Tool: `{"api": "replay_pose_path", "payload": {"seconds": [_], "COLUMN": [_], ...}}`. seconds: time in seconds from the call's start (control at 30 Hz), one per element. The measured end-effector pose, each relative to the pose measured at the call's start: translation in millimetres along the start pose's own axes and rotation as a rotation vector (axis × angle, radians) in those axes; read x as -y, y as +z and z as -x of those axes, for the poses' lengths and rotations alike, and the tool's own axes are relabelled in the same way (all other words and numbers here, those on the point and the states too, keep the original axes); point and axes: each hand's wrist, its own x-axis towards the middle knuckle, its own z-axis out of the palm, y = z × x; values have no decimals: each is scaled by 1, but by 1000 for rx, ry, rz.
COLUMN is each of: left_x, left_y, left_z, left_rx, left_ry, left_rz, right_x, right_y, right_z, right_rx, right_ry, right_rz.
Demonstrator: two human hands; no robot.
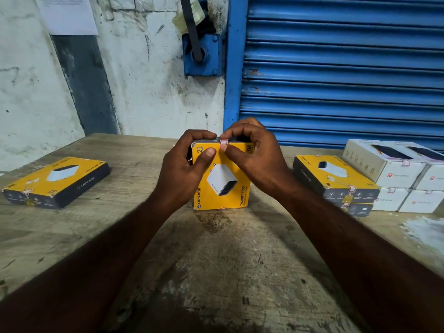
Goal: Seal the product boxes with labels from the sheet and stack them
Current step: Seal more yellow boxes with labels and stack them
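A yellow and black charger box (222, 186) stands on its edge at the middle of the wooden table (216, 260), its printed face towards me. My left hand (186, 169) grips its upper left corner, thumb on the yellow face. My right hand (252, 155) curls over the top right, its thumb and fingertips pressing a small red and white label (224, 142) over the top edge. Another label shows at the box's bottom edge. The label sheet is not in view.
A like yellow box (56, 182) lies flat at the left. At the right, two yellow boxes (336, 179) are stacked, with labels on them. Beside them stand several white boxes (394, 169) in two layers. A blue roller shutter (336, 68) and a wall rise behind the table.
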Motion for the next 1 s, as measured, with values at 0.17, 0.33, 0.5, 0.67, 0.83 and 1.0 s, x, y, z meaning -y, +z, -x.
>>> {"api": "replay_pose_path", "payload": {"seconds": [0.17, 0.33, 0.5, 0.67, 0.83, 1.0], "left_x": [0, 0, 0, -1, 0, -1], "left_y": [0, 0, 0, 0, -2, -2], "left_z": [0, 0, 0, 0, -2, -1], "left_rx": [-1, 3, 4, 5, 18, 25], "left_ry": [0, -4, -2, -14, -36, -57], "left_rz": [-4, 11, 7, 9, 24, 36], "right_x": [0, 0, -2, -3, -3, -1], "right_y": [1, 2, 1, 1, -1, -5], "right_z": [0, -1, 0, -1, -1, -2], "right_rx": [-5, -9, -9, -5, 20, 84], "right_ry": [4, -12, -19, -19, -23, -8], "right_rz": [22, 26, 25, 34, 34, 20]}}
